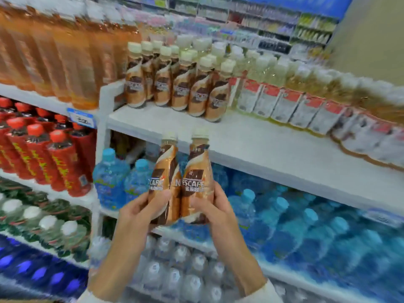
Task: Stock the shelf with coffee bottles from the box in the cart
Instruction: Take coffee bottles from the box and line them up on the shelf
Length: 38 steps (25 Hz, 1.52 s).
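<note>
The fingers of the left hand are wrapped round the lower body of a brown-and-cream plastic coffee bottle. Those of the right hand grasp a second matching bottle the same way. Both bottles are upright, side by side and touching. They are held in the air in front of the shelving, below the white shelf board and well apart from the group of shelved coffee bottles at its left end.

Both grips sit low on what looks like a glossy sleeve, so a bottle could tip or slide as it is lifted. A base might also catch the front edge of the shelf board on the way up. The shelved bottles stand close together, so a careless set-down could topple the front ones. Next to that group stand pale yellow drinks with red-and-white labels, and a bottle put down too far right would end up in front of them.

Each held bottle tapers to a narrow neck with a cream screw cap. A brown swirl and white lettering run across the sleeve. Both look sealed, though the picture is somewhat blurred.
</note>
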Available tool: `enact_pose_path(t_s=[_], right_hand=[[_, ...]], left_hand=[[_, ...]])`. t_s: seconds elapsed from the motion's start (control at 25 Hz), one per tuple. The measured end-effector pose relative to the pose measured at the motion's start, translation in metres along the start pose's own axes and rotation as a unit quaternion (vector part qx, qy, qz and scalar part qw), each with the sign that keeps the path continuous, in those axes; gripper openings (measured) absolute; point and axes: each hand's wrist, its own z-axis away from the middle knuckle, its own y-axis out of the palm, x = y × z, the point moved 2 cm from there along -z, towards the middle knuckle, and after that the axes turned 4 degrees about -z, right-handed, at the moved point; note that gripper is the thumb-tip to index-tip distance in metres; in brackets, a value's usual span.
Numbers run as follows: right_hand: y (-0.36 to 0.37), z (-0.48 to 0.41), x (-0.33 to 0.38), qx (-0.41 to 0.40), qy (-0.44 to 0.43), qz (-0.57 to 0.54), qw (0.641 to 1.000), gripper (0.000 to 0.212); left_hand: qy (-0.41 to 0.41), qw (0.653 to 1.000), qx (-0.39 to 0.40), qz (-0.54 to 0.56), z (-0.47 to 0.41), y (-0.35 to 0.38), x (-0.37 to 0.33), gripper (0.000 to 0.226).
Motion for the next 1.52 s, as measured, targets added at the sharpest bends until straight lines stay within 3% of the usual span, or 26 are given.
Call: enact_pose_path(t_s=[0.12, 0.28, 0.48, 0.64, 0.88, 1.04, 1.16, 1.28, 1.36, 1.52], right_hand=[[-0.042, 0.004, 0.041, -0.029, -0.038, -0.003, 0.999, 0.049], [-0.08, -0.006, 0.091, -0.061, -0.091, 0.026, 0.994, 0.041], [-0.102, -0.043, 0.124, -0.089, -0.148, 0.096, 0.98, 0.052], [-0.109, -0.078, 0.122, -0.091, -0.132, 0.115, 0.98, 0.056], [-0.113, -0.098, 0.099, -0.105, -0.109, 0.112, 0.982, 0.058], [-0.116, -0.094, 0.094, -0.109, -0.119, 0.155, 0.975, 0.077], [-0.115, -0.083, 0.09, -0.179, -0.139, 0.223, 0.948, 0.092], [-0.108, -0.081, 0.089, -0.273, -0.152, 0.286, 0.906, 0.08], [-0.107, -0.081, 0.087, -0.284, -0.159, 0.324, 0.888, 0.07], [-0.114, -0.083, 0.091, -0.228, -0.142, 0.314, 0.911, 0.052]], left_hand=[[0.031, 0.998, 0.057, -0.027, -0.01, 0.052, -0.01, 0.021], [0.089, 0.984, 0.134, -0.073, -0.034, 0.103, -0.04, 0.036], [0.161, 0.962, 0.118, -0.187, -0.076, 0.144, -0.062, 0.041], [0.206, 0.936, 0.072, -0.277, -0.107, 0.155, -0.06, 0.052], [0.211, 0.92, 0.059, -0.326, -0.126, 0.154, -0.046, 0.057], [0.221, 0.914, 0.099, -0.324, -0.128, 0.15, -0.042, 0.054], [0.212, 0.923, 0.169, -0.273, -0.134, 0.14, -0.041, 0.07], [0.199, 0.93, 0.201, -0.237, -0.144, 0.134, -0.045, 0.08], [0.21, 0.931, 0.187, -0.234, -0.145, 0.135, -0.046, 0.077], [0.246, 0.929, 0.113, -0.253, -0.138, 0.14, -0.046, 0.071]])
